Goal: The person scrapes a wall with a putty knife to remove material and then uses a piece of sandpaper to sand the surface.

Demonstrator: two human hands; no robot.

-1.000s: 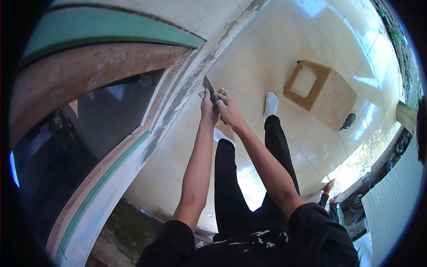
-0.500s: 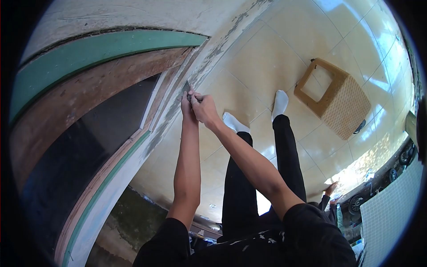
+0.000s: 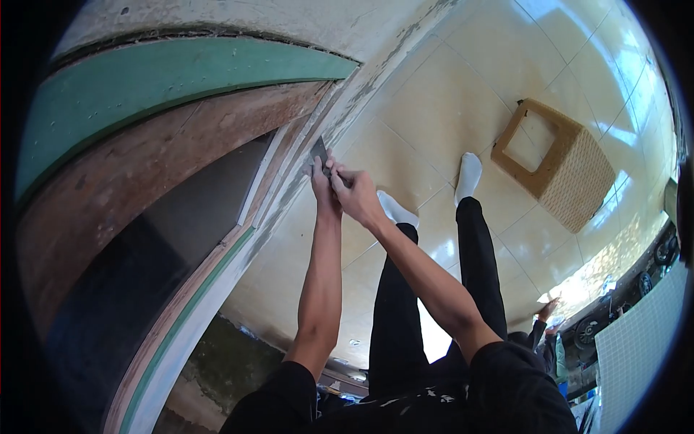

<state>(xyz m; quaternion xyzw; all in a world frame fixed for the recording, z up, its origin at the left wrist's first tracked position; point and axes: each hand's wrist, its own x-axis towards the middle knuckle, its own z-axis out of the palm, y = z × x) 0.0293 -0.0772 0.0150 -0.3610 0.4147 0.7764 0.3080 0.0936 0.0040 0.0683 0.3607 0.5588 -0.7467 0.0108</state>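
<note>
A scraper with a flat dark grey blade (image 3: 319, 149) is pressed against the wall strip beside the window frame. Its handle is mostly hidden by my fingers. My left hand (image 3: 324, 189) is closed around the lower part of it, fingertips close to the wall. Against it, my right hand (image 3: 354, 194) is also closed on the scraper, with the thumb and fingers bent around the handle. The wall (image 3: 361, 101) near the blade has worn, flaking grey and white patches.
A window frame with a green strip (image 3: 202, 69) and bare brown wood (image 3: 181, 126) lies to the left. A woven brown plastic stool (image 3: 575, 170) lies on its side on the tiled floor (image 3: 412, 108). At lower right, another person's hand (image 3: 547, 311) shows near parked motorbikes (image 3: 587, 333).
The whole view has shifted, so the hands, stool and frame sit slightly farther right. Both hands keep hold of the scraper at the wall, and more of its blade shows.
</note>
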